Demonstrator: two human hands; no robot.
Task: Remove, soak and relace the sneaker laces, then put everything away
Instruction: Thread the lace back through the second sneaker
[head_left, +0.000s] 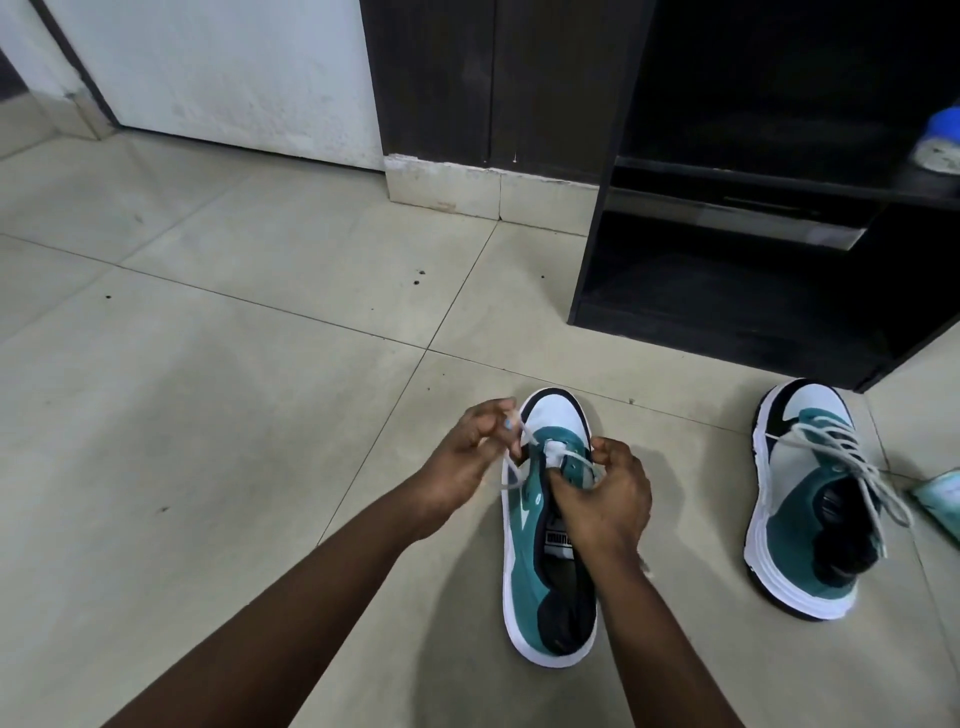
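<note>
Two hands are working one lace (524, 434): left hand (470, 457) pinching its end, right hand (605, 499) gripping the near sneaker (548, 525) beside the eyelets. Pulling straight outward from the pinch should free it cleanly; the second sneaker (805, 499) is waiting rightward.

I see a tiled floor (234, 364) carrying two teal-and-white sneakers, one near me (545, 597), one to the right (800, 525), beside a dark shelf unit (727, 312).

Both hands curled, left (467, 452) pinching, right (602, 499) gripping
</note>
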